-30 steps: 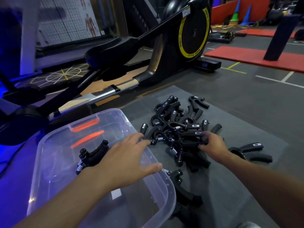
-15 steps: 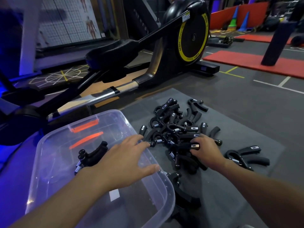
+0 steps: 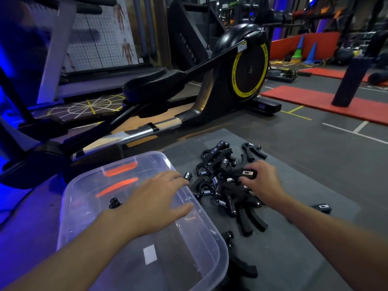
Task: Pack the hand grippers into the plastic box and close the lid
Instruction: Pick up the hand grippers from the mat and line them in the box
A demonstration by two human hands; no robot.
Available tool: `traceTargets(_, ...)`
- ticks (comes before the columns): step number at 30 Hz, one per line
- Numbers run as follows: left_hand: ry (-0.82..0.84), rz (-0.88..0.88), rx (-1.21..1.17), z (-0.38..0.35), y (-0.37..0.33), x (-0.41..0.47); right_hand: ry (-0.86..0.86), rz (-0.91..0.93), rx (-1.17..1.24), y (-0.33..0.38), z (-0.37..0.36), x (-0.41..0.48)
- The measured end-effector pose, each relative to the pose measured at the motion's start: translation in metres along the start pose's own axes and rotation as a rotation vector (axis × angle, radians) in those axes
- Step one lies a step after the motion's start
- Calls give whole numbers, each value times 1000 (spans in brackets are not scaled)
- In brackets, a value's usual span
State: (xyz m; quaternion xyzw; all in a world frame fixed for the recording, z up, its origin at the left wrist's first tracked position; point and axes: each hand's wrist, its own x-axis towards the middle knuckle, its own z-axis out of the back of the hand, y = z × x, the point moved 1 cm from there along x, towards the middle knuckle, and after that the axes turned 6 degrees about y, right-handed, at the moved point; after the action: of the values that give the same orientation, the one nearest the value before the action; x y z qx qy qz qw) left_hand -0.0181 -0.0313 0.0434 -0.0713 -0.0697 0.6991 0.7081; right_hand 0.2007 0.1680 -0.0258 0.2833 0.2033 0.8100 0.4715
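Currently the right hand point(image 3: 262, 181) is curling its fingers and thumb round a black hand gripper point(image 3: 244, 173) that has a small pale counter window on its handle. That gripper is sitting at the top of the pile of hand grippers point(image 3: 220, 185), which is lying tangled on the grey floor mat point(image 3: 304, 244), just right of the clear plastic box point(image 3: 178, 265).

The left hand point(image 3: 155, 202) is reaching palm-down over the open top of the box, fingers straight and spread, tips pointing at the pile. Cannot tell whether it is touching the box's right rim.

Inside the box, one lone gripper point(image 3: 114, 203) is lying near the far-left part, mostly hidden by the left wrist. Two orange strips point(image 3: 120, 170) are showing through the far wall.

A stray gripper point(image 3: 322, 207) is lying apart on the mat beyond the right forearm, and another point(image 3: 241, 267) is lying beside the box's near right corner.

Behind the mat an elliptical trainer point(image 3: 248, 69) with a yellow-ringed flywheel is standing; a red exercise mat point(image 3: 310, 96) is lying further right.
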Motion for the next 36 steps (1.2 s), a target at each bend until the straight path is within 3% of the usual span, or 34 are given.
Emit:
traceTargets(6, -158, 2, -23, 26, 17, -16, -77, 34, 121, 72, 35, 15)
traceTargets(18, -355, 21, -15, 62, 43, -62, 84, 148, 314, 183, 45, -9)
traceTargets(25, -407, 37, 28, 63, 64, -71, 173, 193, 389, 208, 25, -20)
traceTargets(36, -497, -104, -57, 70, 85, -80, 293, 63, 595, 217, 8, -17)
